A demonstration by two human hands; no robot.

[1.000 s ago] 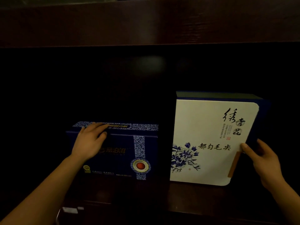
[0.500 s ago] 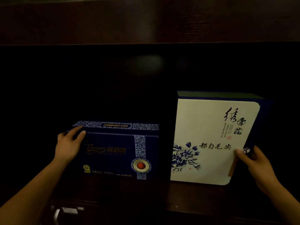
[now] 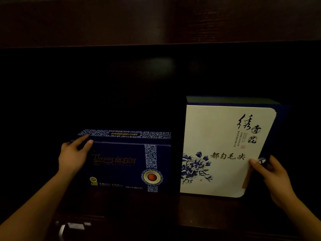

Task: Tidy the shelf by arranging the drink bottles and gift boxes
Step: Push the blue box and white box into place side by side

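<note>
Gripping both gift boxes at once, one per hand. Dark blue box (image 3: 125, 164) stands on the shelf (image 3: 199, 214) at 7 o'clock of the view, long side down. White box with blue flowers (image 3: 225, 150) stands upright at 4 o'clock, just beside it, a narrow dark gap between them. Left hand (image 3: 73, 157) at the blue box's 10 o'clock corner: fingers curled over the top edge, thumb pressed on the front face. Right hand (image 3: 272, 174) at the white box's 4 o'clock edge: thumb on the front panel, fingers wrapped round the side, tips hidden. Judgement: both are rigid card, stiff enough to slide by an edge; glossy faces likely slick, corners dent easily. Blue one may be heavy if it carries drinks, so better held low by both side walls. No bottles in view
</note>
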